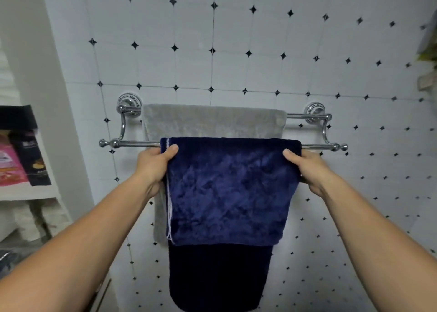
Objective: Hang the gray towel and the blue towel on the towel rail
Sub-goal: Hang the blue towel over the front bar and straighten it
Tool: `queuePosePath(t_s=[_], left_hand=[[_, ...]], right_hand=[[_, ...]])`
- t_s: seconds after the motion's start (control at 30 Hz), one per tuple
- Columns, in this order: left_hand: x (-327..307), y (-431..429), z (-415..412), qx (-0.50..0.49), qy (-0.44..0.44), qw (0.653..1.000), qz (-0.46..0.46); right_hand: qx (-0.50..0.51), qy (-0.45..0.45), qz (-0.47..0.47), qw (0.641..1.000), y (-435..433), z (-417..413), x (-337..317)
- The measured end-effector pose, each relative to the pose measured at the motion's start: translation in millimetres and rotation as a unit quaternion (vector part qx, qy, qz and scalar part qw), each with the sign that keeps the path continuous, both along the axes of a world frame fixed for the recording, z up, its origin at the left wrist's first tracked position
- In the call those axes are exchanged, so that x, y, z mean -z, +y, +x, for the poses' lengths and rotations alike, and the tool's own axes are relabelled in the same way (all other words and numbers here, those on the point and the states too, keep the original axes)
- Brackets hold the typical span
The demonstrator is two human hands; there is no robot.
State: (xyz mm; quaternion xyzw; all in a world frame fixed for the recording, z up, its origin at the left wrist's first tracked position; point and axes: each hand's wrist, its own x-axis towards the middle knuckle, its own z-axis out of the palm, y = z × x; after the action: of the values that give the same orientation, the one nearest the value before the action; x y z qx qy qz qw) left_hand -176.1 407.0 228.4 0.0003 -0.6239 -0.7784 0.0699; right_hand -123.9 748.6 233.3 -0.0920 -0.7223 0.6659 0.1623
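A chrome double towel rail is fixed to the tiled wall. The gray towel hangs over its rear, upper bar. The blue towel is draped over the front, lower bar, its front flap shorter than the darker back flap below. My left hand pinches the blue towel's upper left edge, thumb on the front. My right hand pinches its upper right edge the same way. Both hands sit just under the front bar.
White shelves stand at the left with a pink packet and a black packet on them. The wall behind is white tile with small black diamonds. A plant shows at the right edge.
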Motion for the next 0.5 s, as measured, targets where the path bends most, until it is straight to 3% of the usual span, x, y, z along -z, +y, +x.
queuePosePath(t_s=[0.23, 0.5], left_hand=[[13.7, -30.0, 7.2, 0.015, 0.003, 0.997, -0.082], [89.8, -61.9, 47.5, 0.105, -0.053, 0.988, -0.098]], right_hand=[[-0.055, 0.011, -0.039, 0.998, 10.7, 28.7, 28.3], [-0.103, -0.061, -0.029, 0.992, 20.1, 70.0, 115.0]])
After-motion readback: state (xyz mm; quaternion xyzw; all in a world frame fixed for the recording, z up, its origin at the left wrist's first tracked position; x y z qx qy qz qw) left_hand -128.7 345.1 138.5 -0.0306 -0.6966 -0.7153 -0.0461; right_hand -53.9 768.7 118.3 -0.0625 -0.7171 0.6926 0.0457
